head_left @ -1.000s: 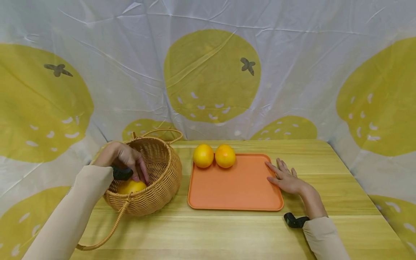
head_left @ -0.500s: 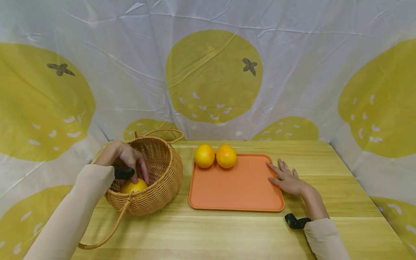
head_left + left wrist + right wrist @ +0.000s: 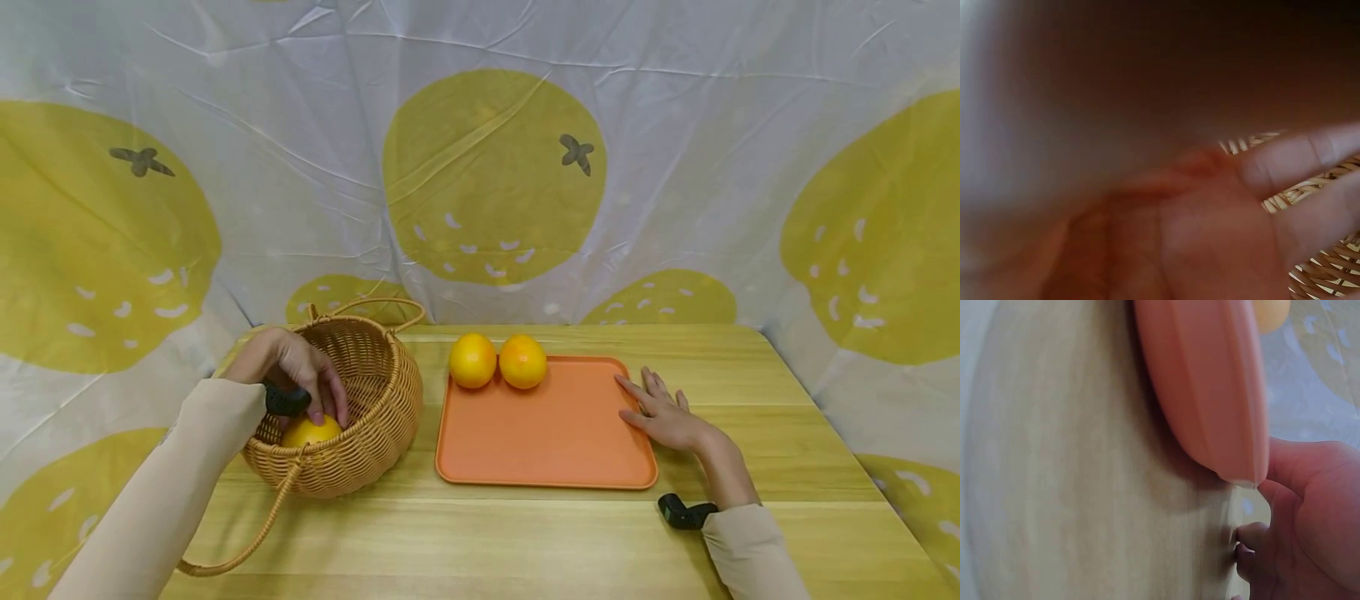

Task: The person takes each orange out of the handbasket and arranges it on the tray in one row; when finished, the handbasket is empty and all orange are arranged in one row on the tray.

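Note:
In the head view my left hand [image 3: 306,371] reaches down into a round wicker basket [image 3: 375,450]. Its thumb and fingers are bent round the top of an orange [image 3: 303,432] that lies against the near wall. In the left wrist view the palm [image 3: 1210,244] and blurred fingers cover the orange, with wicker showing between them. My right hand [image 3: 663,417] lies with spread fingers at the right side of an orange-coloured tray [image 3: 547,442]. In the right wrist view, its fingertips touch the rim of the tray [image 3: 1204,394].
Two more oranges, a left one [image 3: 472,361] and a right one [image 3: 522,361], sit side by side at the tray's back left corner. One basket handle [image 3: 255,537] hangs out toward the table's front. A fruit-print cloth [image 3: 315,167] rises behind the wooden table [image 3: 780,417].
The orange in the basket has shifted slightly under my left hand, whose fingers have moved a little round it. My right hand and the tray stay as they were.

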{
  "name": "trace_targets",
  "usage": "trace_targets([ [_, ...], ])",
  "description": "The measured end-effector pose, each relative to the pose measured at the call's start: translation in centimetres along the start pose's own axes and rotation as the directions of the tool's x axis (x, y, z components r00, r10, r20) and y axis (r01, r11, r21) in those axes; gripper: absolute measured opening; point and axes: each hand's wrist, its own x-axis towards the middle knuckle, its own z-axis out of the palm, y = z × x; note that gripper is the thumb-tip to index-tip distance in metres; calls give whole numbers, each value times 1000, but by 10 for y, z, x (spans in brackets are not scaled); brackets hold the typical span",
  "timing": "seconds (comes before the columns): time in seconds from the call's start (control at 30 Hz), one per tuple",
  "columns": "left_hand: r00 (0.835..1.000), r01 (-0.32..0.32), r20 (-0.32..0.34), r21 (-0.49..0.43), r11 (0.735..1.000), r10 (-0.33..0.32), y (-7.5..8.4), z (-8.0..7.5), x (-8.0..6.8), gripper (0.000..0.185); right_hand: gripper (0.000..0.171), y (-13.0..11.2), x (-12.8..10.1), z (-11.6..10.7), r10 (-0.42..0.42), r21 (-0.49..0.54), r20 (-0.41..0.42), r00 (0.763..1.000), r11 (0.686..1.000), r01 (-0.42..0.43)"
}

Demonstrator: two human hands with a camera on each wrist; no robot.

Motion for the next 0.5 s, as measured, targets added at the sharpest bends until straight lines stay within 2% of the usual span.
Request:
trace_targets([
  [0.13, 1000, -21, -10, 21, 1000, 22, -2, 0, 2, 38, 71, 0, 1, 1, -1, 6, 0, 1000, 1000, 1],
  [0.37, 992, -87, -76, 115, 990, 96, -3, -1, 2, 35, 71, 1, 2, 1, 2, 3, 2, 1000, 1000, -2],
  [0.5, 992, -88, -81, 139, 986, 100, -3, -1, 3, 34, 72, 2, 2, 1, 2, -4, 2, 1000, 1000, -2],
])
